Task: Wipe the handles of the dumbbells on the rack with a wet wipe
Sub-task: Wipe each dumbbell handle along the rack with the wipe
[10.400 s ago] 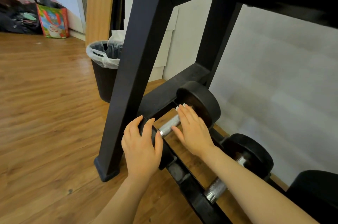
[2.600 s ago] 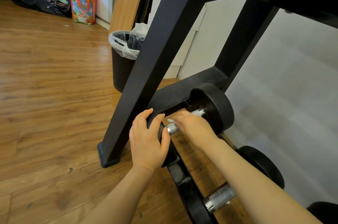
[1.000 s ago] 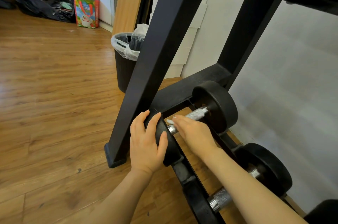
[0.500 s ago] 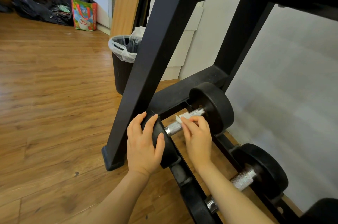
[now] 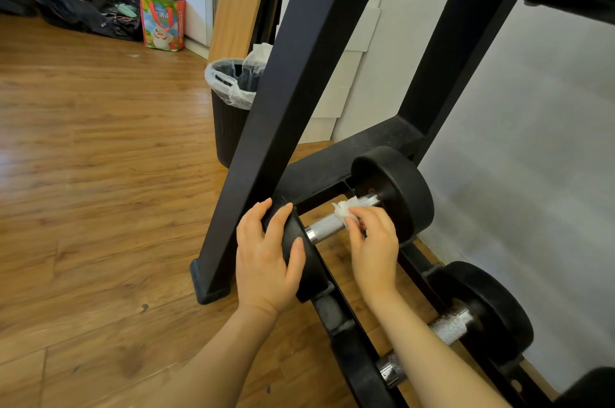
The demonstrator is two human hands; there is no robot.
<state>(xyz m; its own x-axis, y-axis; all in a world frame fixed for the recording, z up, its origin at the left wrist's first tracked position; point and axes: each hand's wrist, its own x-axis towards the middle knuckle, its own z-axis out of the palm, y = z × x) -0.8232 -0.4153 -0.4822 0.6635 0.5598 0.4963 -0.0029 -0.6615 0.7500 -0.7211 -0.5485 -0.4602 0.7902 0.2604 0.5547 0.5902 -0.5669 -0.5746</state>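
Nearest the camera, a second dumbbell (image 5: 449, 329) lies on the lower rail of the rack (image 5: 299, 74), its knurled metal handle partly hidden behind the right forearm. Further in, the left hand (image 5: 266, 261) curls over the near black weight plate (image 5: 299, 254) of the first dumbbell, fingers gripping its rim. The right hand (image 5: 374, 241) pinches a crumpled white wet wipe (image 5: 344, 209) against the far end of that handle (image 5: 327, 226), close to the far plate (image 5: 399, 194).

Risk, judged: the dumbbell could roll on the rail if the left hand eases off, trapping fingers between plate and frame. The small wad may also miss the underside of the handle or snag on the knurling.

The handle looks silver, cross-hatched and dry-looking toward the near plate. Beyond the rack stands a lined black bin (image 5: 233, 108) on the wooden floor (image 5: 100, 174).
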